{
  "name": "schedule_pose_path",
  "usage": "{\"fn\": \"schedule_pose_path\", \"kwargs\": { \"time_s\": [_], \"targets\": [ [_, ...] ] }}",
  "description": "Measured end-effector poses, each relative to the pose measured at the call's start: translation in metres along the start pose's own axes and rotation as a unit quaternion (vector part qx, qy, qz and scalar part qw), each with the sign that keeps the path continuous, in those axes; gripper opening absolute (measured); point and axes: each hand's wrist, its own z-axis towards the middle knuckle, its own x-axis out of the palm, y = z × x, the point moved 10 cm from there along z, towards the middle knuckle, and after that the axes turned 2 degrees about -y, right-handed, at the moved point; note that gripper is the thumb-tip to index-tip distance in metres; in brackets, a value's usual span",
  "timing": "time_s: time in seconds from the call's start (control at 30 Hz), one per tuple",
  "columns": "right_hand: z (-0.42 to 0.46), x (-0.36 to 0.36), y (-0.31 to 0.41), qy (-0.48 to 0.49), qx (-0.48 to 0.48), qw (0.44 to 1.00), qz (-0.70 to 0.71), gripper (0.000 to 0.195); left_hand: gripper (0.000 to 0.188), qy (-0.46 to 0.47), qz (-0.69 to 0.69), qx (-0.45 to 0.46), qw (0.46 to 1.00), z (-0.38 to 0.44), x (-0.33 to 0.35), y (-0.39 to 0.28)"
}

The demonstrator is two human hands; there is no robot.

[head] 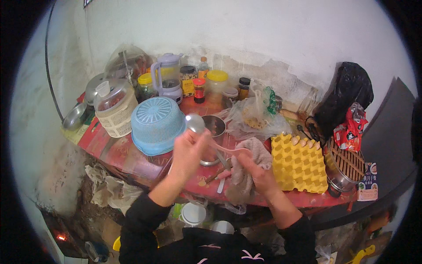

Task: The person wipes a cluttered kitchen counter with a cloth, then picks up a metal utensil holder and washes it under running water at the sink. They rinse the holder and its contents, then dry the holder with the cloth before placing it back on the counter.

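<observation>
My left hand is closed around a metal ladle or large spoon, whose shiny round bowl stands up above the fingers. A pink spoon-like utensil runs between the two hands; which hand grips it is not plain. In my right hand is a grey-beige cloth that hangs down over the table edge. Behind and below the hands are a metal pot with brownish pieces inside and a second metal container. A knife-like utensil and a pink-handled one lie near the cloth.
On the red-covered table, a blue plastic basket sits upside down at left. Jars and a lilac blender line the back. Plastic bags, a yellow egg tray and a steamer with a slatted top occupy the right.
</observation>
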Motion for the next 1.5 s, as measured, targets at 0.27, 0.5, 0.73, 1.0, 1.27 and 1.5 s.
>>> {"fn": "schedule_pose_path", "kwargs": {
  "time_s": [0.27,0.5,0.73,1.0,1.27,1.5],
  "targets": [
    [0.005,0.003,-0.006,0.134,-0.020,0.989,-0.062,0.013,0.025,0.121,0.082,-0.017,0.989,-0.030,0.011,0.035],
    [0.021,-0.039,-0.001,-0.047,-0.152,0.955,-0.252,0.010,0.030,0.179,0.079,-0.109,0.975,-0.075,0.032,0.059],
    [-0.043,0.038,0.027,0.068,-0.406,0.813,-0.412,0.028,0.018,0.200,-0.072,-0.229,0.950,-0.085,0.037,0.084],
    [0.005,-0.018,-0.025,-0.026,-0.154,0.966,-0.207,0.043,0.015,0.169,0.262,0.077,0.947,-0.091,0.050,0.057],
    [-0.008,-0.016,-0.074,0.108,0.137,0.974,0.147,0.031,0.025,0.248,-0.035,-0.231,0.940,-0.102,0.074,0.081],
    [-0.001,-0.083,-0.072,-0.104,0.138,0.979,0.107,0.017,0.026,0.286,0.160,-0.041,0.944,-0.107,0.042,0.099]
  ]
}}
